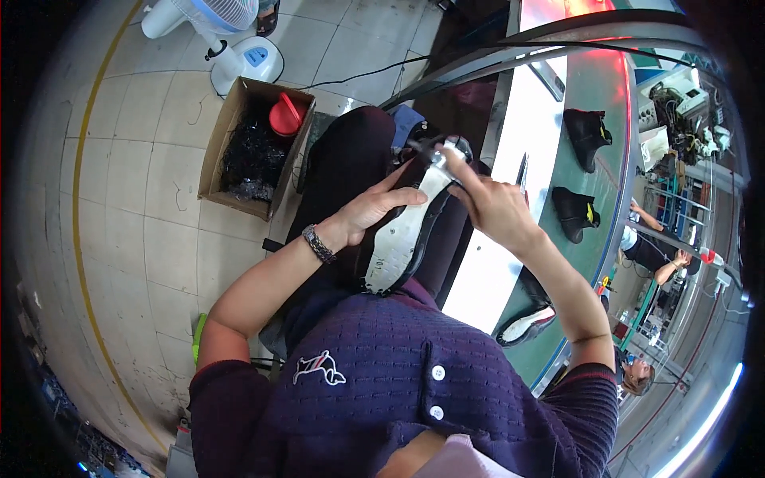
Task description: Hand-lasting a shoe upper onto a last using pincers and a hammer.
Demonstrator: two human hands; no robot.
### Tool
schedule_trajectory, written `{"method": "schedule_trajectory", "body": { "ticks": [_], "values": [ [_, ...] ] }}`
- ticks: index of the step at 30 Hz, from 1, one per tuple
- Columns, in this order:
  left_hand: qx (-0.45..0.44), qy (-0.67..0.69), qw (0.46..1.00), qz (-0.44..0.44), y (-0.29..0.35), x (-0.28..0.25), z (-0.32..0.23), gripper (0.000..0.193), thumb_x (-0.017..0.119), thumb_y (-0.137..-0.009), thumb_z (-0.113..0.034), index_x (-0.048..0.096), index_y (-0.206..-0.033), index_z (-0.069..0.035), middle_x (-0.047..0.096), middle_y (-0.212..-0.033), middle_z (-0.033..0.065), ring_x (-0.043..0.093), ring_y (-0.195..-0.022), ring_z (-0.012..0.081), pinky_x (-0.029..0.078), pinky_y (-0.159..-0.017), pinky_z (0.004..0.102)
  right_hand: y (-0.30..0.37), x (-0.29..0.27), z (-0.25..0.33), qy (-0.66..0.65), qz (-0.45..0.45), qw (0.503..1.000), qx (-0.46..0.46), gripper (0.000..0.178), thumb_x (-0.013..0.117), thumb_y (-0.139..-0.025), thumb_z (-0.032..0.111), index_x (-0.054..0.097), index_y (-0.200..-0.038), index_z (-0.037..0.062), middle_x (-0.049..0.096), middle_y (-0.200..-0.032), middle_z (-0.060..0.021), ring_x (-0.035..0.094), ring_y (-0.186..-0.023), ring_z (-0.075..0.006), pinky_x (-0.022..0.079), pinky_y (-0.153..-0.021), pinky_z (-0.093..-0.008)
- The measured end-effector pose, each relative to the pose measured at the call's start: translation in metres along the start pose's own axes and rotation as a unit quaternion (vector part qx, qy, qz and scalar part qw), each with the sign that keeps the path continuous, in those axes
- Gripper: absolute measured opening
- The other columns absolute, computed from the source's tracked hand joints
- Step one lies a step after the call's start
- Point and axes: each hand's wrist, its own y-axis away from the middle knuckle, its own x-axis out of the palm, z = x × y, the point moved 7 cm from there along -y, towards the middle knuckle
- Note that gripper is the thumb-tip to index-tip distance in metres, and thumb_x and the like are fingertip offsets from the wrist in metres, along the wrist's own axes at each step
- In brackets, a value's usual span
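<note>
Fingers of the left hand (368,213) are clamping on the flank of the black shoe (396,237), thumb lying across its white bottom, the rest going out of sight round the upper. Right-hand fingers are closing round a metal tool (433,154) at the shoe's far end; tool's blurred, can't tell its exact type or whether its tip is touching. Right hand (496,205) is sitting just beside that end, index reaching along the tool.

Shoe's sitting bottom-up over the lap (341,163), near end close to the shirt (382,342).

Handling, my guess: bottom is looking stiff and flat, probably taking firm pressure fine. Upper is likely softer, giving a bit under squeeze. Weight: moderate, one hand should be coping; can't see whether there's a last inside. Shiny black side may be slipping under a light pinch and may be marking easily. Best hold: mid-length, thumb on the white bottom, fingers round the side, keeping clear of the tool end.
</note>
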Motion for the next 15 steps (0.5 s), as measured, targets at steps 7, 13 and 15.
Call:
{"method": "schedule_trajectory", "body": {
  "ticks": [7, 13, 15],
  "values": [
    [0.004, -0.005, 1.000, -0.003, 0.005, -0.002, -0.005, 0.076, 0.068, -0.085, -0.026, 0.031, -0.150, -0.014, 0.051, -0.130, 0.0049, 0.050, -0.116, 0.0140, 0.040, -0.100, 0.0298, 0.009, -0.018, 0.028, -0.074, -0.094, 0.992, -0.032, 0.062, 0.059, -0.093, 0.015, 0.030, -0.147, 0.0183, 0.064, -0.074, -0.0157, 0.064, -0.059, -0.0349, 0.050, -0.055, -0.0452],
    [-0.031, -0.018, 0.999, 0.004, 0.005, -0.005, -0.002, 0.087, 0.073, -0.080, -0.024, 0.025, -0.152, -0.016, 0.049, -0.131, 0.0056, 0.049, -0.116, 0.0155, 0.040, -0.099, 0.0304, 0.005, 0.009, 0.015, 0.030, 0.095, 0.994, 0.053, 0.067, 0.054, -0.097, 0.022, 0.015, -0.151, 0.0232, 0.063, -0.067, -0.0141, 0.064, -0.053, -0.0303, 0.050, -0.046, -0.0404],
    [-0.023, -0.020, 1.000, -0.001, 0.007, -0.007, -0.002, 0.092, 0.074, -0.079, -0.022, 0.020, -0.154, -0.016, 0.049, -0.130, 0.0064, 0.050, -0.115, 0.0162, 0.041, -0.098, 0.0313, 0.007, 0.008, 0.020, 0.023, 0.057, 0.997, 0.051, 0.067, 0.054, -0.097, 0.022, 0.014, -0.151, 0.0239, 0.062, -0.065, -0.0137, 0.063, -0.051, -0.0301, 0.049, -0.046, -0.0404]
  ]
}}
